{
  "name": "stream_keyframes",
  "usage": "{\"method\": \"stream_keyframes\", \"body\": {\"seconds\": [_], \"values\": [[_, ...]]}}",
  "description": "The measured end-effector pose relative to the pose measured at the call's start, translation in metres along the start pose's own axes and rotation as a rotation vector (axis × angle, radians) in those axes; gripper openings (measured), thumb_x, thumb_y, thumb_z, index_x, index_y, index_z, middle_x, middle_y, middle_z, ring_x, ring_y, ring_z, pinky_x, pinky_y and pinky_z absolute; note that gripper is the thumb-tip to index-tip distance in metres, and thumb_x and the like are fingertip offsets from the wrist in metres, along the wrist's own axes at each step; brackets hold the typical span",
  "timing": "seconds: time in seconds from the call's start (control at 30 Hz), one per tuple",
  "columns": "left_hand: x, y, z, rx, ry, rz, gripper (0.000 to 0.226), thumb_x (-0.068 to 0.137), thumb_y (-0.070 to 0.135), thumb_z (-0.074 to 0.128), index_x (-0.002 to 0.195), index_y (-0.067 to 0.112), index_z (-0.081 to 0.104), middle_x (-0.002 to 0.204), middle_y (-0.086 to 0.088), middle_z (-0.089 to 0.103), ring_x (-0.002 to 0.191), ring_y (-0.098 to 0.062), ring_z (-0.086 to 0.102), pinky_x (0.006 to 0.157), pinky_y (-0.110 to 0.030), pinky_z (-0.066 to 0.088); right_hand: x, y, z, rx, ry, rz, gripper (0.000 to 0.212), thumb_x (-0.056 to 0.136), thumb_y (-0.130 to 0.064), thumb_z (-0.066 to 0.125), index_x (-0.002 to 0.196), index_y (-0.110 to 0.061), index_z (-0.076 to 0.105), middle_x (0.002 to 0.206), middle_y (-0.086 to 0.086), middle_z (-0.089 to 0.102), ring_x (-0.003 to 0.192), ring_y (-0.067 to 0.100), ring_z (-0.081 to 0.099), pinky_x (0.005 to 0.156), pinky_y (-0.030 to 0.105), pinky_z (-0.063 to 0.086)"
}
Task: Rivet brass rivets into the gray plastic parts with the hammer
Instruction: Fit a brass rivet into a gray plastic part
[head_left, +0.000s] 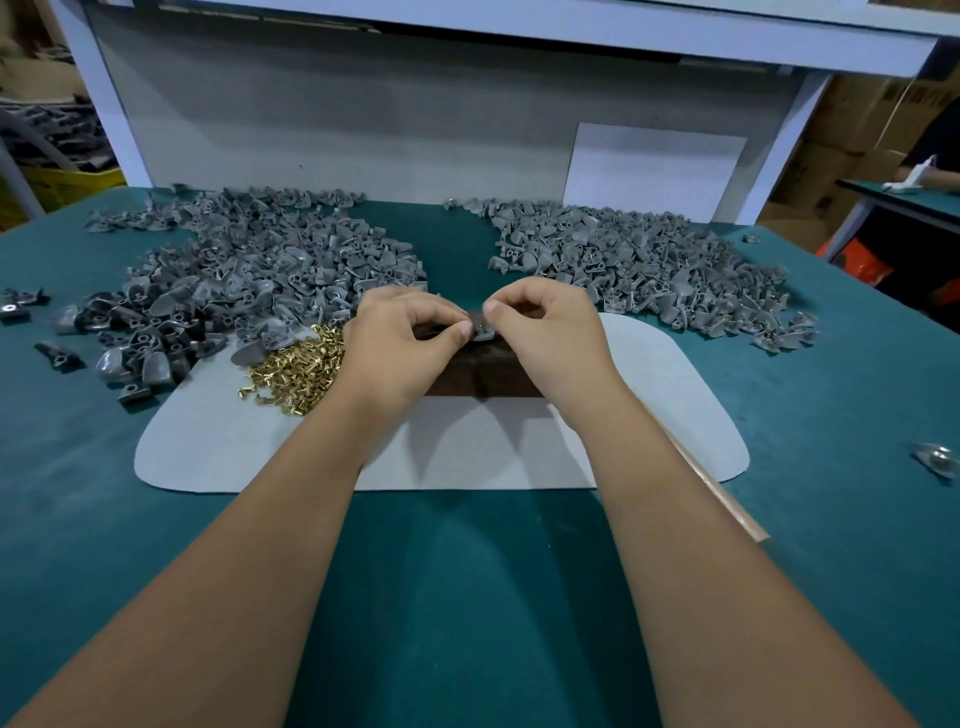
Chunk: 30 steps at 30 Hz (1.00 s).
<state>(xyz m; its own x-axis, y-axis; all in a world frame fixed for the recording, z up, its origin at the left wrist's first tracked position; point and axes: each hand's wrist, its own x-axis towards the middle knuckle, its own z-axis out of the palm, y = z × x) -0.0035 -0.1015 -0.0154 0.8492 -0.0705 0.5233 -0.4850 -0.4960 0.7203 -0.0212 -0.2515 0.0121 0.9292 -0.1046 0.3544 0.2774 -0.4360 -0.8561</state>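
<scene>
Over dark block (483, 371): left hand (402, 340) and right hand (545, 325) pinch one gray part (480, 328), rivet unseen. Left of block: brass rivets (298, 371), large pile (249, 270), apparently unriveted. Right: second pile (634, 265), some brass visible. Hammer handle (719, 493) idle. Much remains.

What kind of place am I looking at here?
Most likely a small factory assembly bench: heaps of identical gray plastic parts, a pile of brass rivets, and stacked cardboard boxes behind.

Gray part (482, 328) mostly hidden between fingertips (464, 327); rivet there too small to tell. Dark block (485, 375) half covered by hands. Wooden handle (727, 499) hidden under right forearm, head unseen.
</scene>
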Motion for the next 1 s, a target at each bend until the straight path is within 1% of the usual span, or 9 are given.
{"method": "stream_keyframes", "body": {"seconds": [0.1, 0.2, 0.27, 0.37, 0.43, 0.57, 0.7, 0.8, 1.0], "values": [[0.0006, -0.0008, 0.0003, 0.014, -0.006, 0.010, 0.006, 0.087, 0.018, 0.073, 0.088, 0.016, 0.079, 0.095, 0.005, 0.074, 0.115, -0.026, 0.058, 0.105, -0.047, 0.040, 0.0006, 0.0015, 0.0036, -0.118, 0.007, -0.045, 0.010, 0.083, -0.013, 0.066, 0.074, -0.017, 0.068, 0.068, -0.010, 0.061, 0.064, 0.004, 0.053, 0.066, 0.022, 0.045], [0.0015, -0.0013, 0.0001, 0.005, -0.012, 0.011, 0.007, 0.086, 0.018, 0.074, 0.088, 0.014, 0.080, 0.095, 0.003, 0.074, 0.114, -0.027, 0.059, 0.105, -0.048, 0.041, 0.0013, 0.0036, 0.0073, -0.210, 0.021, -0.073, 0.010, 0.084, -0.015, 0.065, 0.075, -0.019, 0.065, 0.080, -0.002, 0.063, 0.073, 0.012, 0.056, 0.072, 0.028, 0.047], [0.0018, -0.0016, -0.0002, 0.006, -0.010, 0.013, 0.007, 0.086, 0.018, 0.074, 0.088, 0.015, 0.080, 0.094, 0.004, 0.074, 0.114, -0.027, 0.060, 0.105, -0.048, 0.041, 0.0009, 0.0043, 0.0081, -0.258, 0.031, -0.089, 0.008, 0.087, -0.018, 0.063, 0.078, -0.019, 0.064, 0.087, 0.001, 0.064, 0.079, 0.013, 0.056, 0.074, 0.027, 0.045], [0.0019, -0.0019, 0.0000, 0.023, -0.010, 0.016, 0.006, 0.086, 0.020, 0.074, 0.088, 0.017, 0.079, 0.095, 0.005, 0.074, 0.115, -0.026, 0.059, 0.106, -0.049, 0.039, 0.0000, 0.0039, 0.0058, -0.263, 0.018, -0.112, 0.010, 0.089, -0.017, 0.059, 0.082, -0.016, 0.066, 0.087, 0.002, 0.064, 0.083, 0.014, 0.055, 0.072, 0.024, 0.038], [0.0018, -0.0020, 0.0003, 0.028, -0.006, 0.016, 0.006, 0.086, 0.021, 0.074, 0.088, 0.019, 0.079, 0.095, 0.007, 0.074, 0.116, -0.025, 0.058, 0.107, -0.048, 0.038, -0.0004, 0.0026, 0.0032, -0.247, 0.004, -0.103, 0.012, 0.090, -0.015, 0.057, 0.083, -0.013, 0.067, 0.085, 0.001, 0.064, 0.081, 0.013, 0.054, 0.070, 0.023, 0.035], [0.0022, -0.0020, 0.0002, 0.017, -0.004, 0.014, 0.005, 0.086, 0.020, 0.075, 0.088, 0.020, 0.079, 0.094, 0.007, 0.073, 0.116, -0.025, 0.059, 0.107, -0.049, 0.038, -0.0008, -0.0005, -0.0010, -0.171, -0.013, -0.064, 0.018, 0.092, -0.015, 0.054, 0.085, -0.007, 0.069, 0.083, 0.001, 0.065, 0.079, 0.012, 0.054, 0.070, 0.025, 0.039], [0.0026, -0.0027, 0.0000, 0.012, -0.017, 0.000, 0.006, 0.086, 0.021, 0.075, 0.089, 0.018, 0.079, 0.096, 0.005, 0.074, 0.116, -0.027, 0.059, 0.106, -0.052, 0.039, -0.0018, -0.0016, -0.0016, -0.183, -0.043, -0.065, 0.009, 0.087, -0.014, 0.063, 0.080, -0.013, 0.067, 0.074, -0.006, 0.059, 0.069, 0.007, 0.051, 0.067, 0.021, 0.039], [0.0027, -0.0026, -0.0002, -0.001, -0.026, 0.000, 0.007, 0.086, 0.020, 0.075, 0.089, 0.015, 0.079, 0.097, 0.003, 0.074, 0.115, -0.030, 0.059, 0.104, -0.054, 0.040, -0.0017, -0.0009, -0.0012, -0.195, -0.042, -0.079, 0.009, 0.086, -0.014, 0.066, 0.076, -0.015, 0.066, 0.071, -0.006, 0.057, 0.065, 0.007, 0.050, 0.066, 0.022, 0.041], [0.0027, -0.0014, -0.0005, 0.003, -0.028, -0.003, 0.007, 0.086, 0.020, 0.074, 0.090, 0.016, 0.079, 0.097, 0.005, 0.074, 0.117, -0.029, 0.058, 0.106, -0.053, 0.039, 0.0009, 0.0027, 0.0022, -0.271, -0.034, -0.105, 0.014, 0.087, -0.017, 0.065, 0.074, -0.021, 0.062, 0.080, -0.002, 0.059, 0.069, 0.008, 0.049, 0.067, 0.022, 0.036]]}}
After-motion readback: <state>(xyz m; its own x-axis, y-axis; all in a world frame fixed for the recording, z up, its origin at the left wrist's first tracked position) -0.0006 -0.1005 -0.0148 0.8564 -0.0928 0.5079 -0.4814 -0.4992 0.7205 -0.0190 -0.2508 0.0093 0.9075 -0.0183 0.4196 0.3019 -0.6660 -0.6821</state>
